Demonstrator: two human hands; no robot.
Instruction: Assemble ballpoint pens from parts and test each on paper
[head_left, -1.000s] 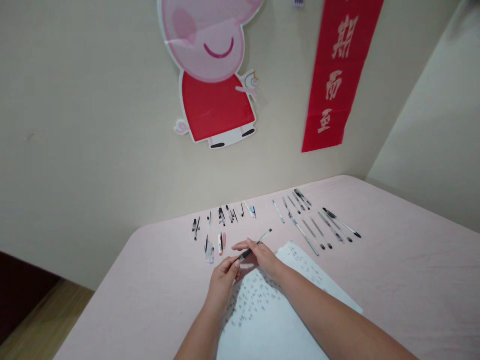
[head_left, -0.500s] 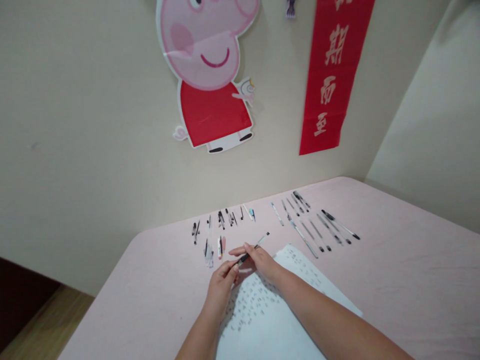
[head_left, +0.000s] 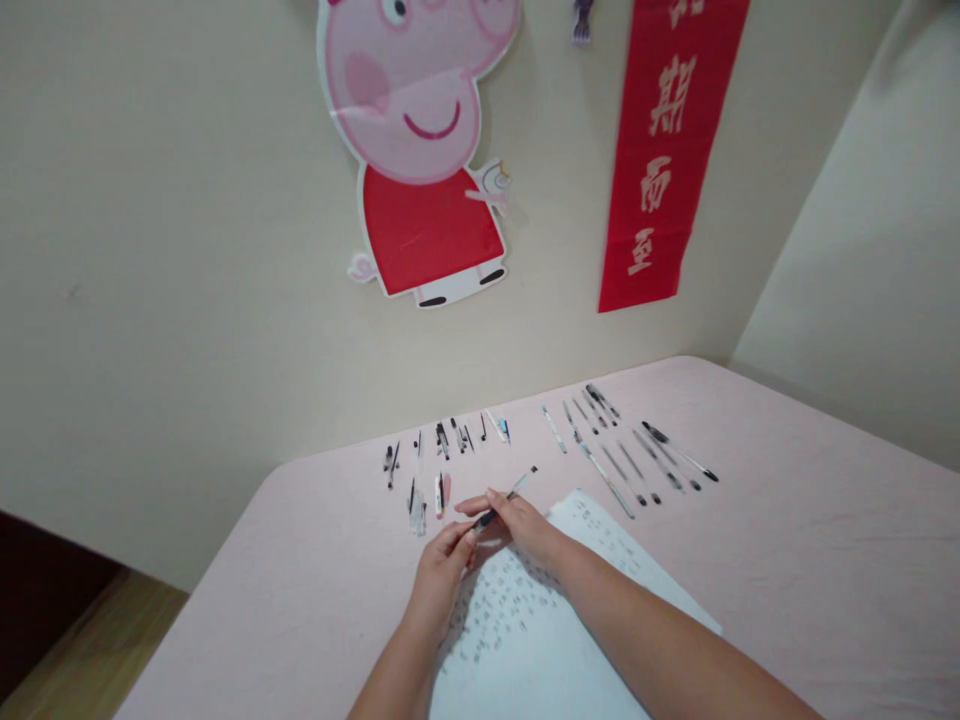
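Note:
Both my hands are closed on one pen [head_left: 520,482], held at a slant above the top left of a written sheet of paper [head_left: 540,650]. My left hand [head_left: 444,555] pinches the dark lower end. Higher up, my right hand [head_left: 523,520] grips the barrel, and its clear rear part with a dark tip sticks out up and to the right. Rows of handwritten characters cover the sheet's upper part, partly hidden by my right forearm. Just beyond my left hand lie small pen parts, among them a white and pink piece [head_left: 439,496].
Several pens [head_left: 622,470] lie in slanted rows at the back right of the pink-covered table [head_left: 262,600]. Small dark caps and pen parts [head_left: 442,440] are grouped at the back left. Behind stands a wall with a pig cutout [head_left: 431,230] and a red banner [head_left: 660,200].
The view has shifted very slightly. My hands and the pen stay in nearly the same place, both still gripping it.

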